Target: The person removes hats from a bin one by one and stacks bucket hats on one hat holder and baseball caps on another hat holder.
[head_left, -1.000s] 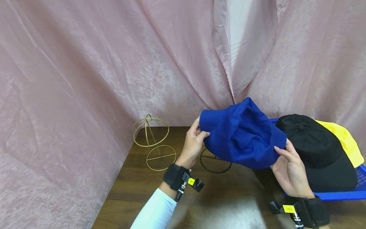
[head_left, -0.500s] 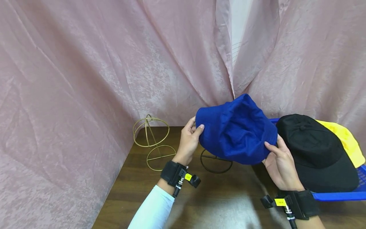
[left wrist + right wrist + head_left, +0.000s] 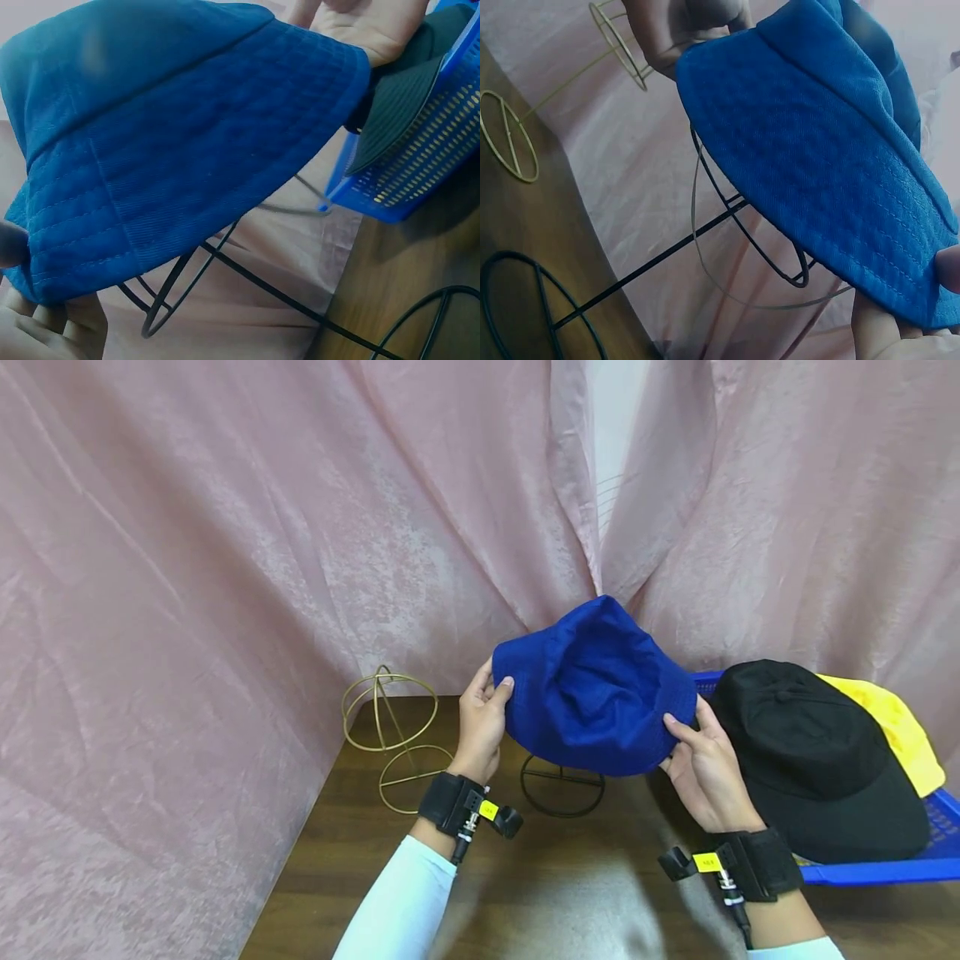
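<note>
A blue bucket hat (image 3: 600, 693) hangs in the air between both hands, its hollow inside facing the head camera. At its left side, my left hand (image 3: 480, 727) pinches the brim, thumb on the near face and fingers behind. The opposite side of the brim is pinched by my right hand (image 3: 708, 768) in the same way. Beyond and below the hat stands a black wire hat stand (image 3: 562, 789); the head view shows little more than its round base. In the right wrist view the rod and upper loops of this black stand (image 3: 652, 259) show beneath the brim.
To the left is a gold wire hat stand (image 3: 390, 746) on the wooden table (image 3: 555, 893). A blue plastic basket (image 3: 885, 871) at the right holds a black cap (image 3: 810, 735) and a yellow hat (image 3: 892, 718). Pink curtains (image 3: 300, 527) hang behind and at the left.
Both hands have carried the blue bucket hat left and slightly up, toward a place over the black stand. The hat has turned so that more of its inside shows.
</note>
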`<state>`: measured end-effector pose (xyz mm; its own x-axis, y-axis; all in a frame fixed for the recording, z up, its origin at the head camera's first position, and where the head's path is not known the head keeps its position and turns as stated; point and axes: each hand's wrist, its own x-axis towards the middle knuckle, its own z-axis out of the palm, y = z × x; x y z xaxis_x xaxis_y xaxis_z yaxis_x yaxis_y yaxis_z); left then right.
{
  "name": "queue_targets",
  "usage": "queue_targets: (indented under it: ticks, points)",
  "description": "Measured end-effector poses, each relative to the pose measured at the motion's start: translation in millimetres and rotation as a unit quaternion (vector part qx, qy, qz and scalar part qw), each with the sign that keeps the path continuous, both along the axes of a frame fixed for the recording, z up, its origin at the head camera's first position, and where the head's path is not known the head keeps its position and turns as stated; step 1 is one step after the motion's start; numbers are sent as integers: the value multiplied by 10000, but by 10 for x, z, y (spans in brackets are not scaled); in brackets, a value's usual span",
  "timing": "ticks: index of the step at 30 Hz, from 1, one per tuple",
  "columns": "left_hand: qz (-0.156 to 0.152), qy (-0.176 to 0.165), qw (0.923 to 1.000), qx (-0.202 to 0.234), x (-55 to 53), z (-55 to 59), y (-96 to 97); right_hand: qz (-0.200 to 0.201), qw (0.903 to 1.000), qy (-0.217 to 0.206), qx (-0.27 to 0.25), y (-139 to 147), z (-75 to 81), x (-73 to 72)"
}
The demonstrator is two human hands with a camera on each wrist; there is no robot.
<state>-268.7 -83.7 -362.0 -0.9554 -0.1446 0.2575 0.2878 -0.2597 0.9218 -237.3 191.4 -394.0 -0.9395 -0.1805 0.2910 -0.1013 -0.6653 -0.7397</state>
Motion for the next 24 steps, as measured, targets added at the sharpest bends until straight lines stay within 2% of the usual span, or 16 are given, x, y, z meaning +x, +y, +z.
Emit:
queue_targets:
  ticks: [6,10,15,19,24]
  points:
    - [155,57,9996,212,-76,-1,-31,-72,9996,-145,247,-77,9,-108]
    - [195,-509,9981,281,-126,-42,-68,-7,9993,-351,142,-100,-16,-176]
    - [33,-1260,9906,524,-169,-208,-113,67,9973,-728,-2,-110,-116,-229]
    - [51,-1520,9863,645,-206,-333,-123,6,9948,-1017,55,-116,-196,-256]
    - [427,-1582,9843,650,-248,-361,-85,-245,9883,-1487,220,-136,-279,-294]
